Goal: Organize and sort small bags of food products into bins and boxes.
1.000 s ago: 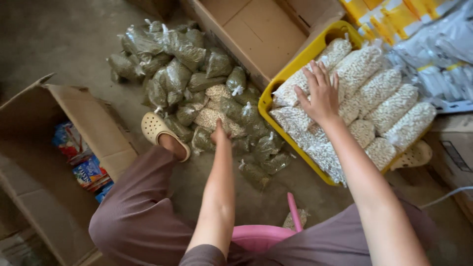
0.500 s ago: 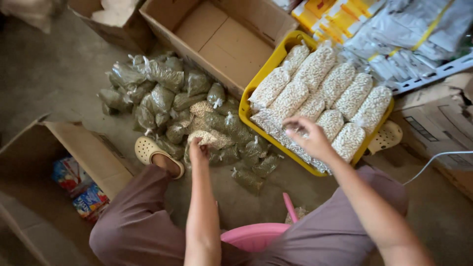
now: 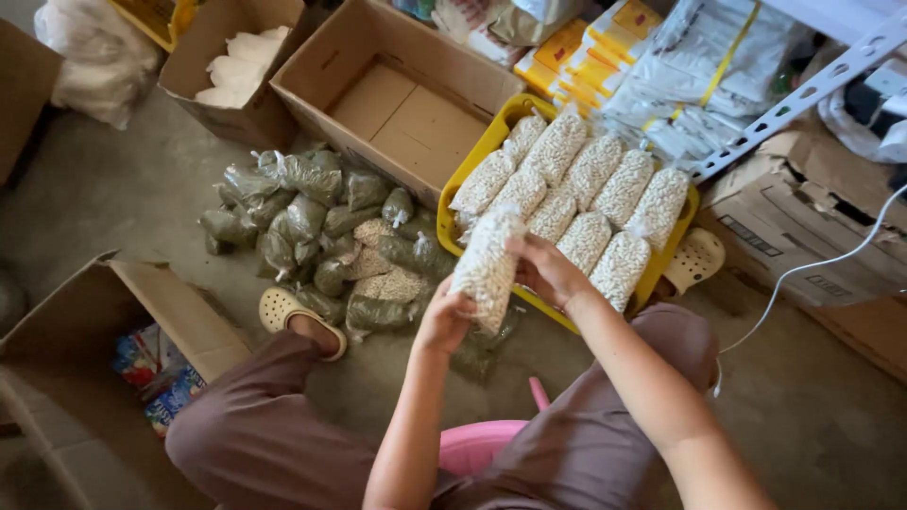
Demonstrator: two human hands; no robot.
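Note:
Both hands hold one clear bag of white beans (image 3: 487, 264) upright in front of me. My left hand (image 3: 442, 321) grips its lower end and my right hand (image 3: 546, 272) grips its right side. Just behind it stands a yellow crate (image 3: 472, 170) packed with several similar bags of white beans (image 3: 593, 194). On the floor to the left lies a heap of clear bags filled with greenish seeds (image 3: 312, 227), with a few paler bags (image 3: 392, 283) on its near side.
An open cardboard box (image 3: 397, 94) sits behind the heap, another with white stuff (image 3: 236, 71) at far left. A box holding colourful packets (image 3: 151, 368) is by my left knee. Yellow packages (image 3: 576, 52), plastic sacks (image 3: 699, 66), cartons (image 3: 803, 227) and a white cable (image 3: 831, 260) crowd the right. A pink stool (image 3: 477, 444) is under me.
My left hand left the heap of bags and my right hand left the crate; both came together and now hold a bag of white beans lifted in front of me.

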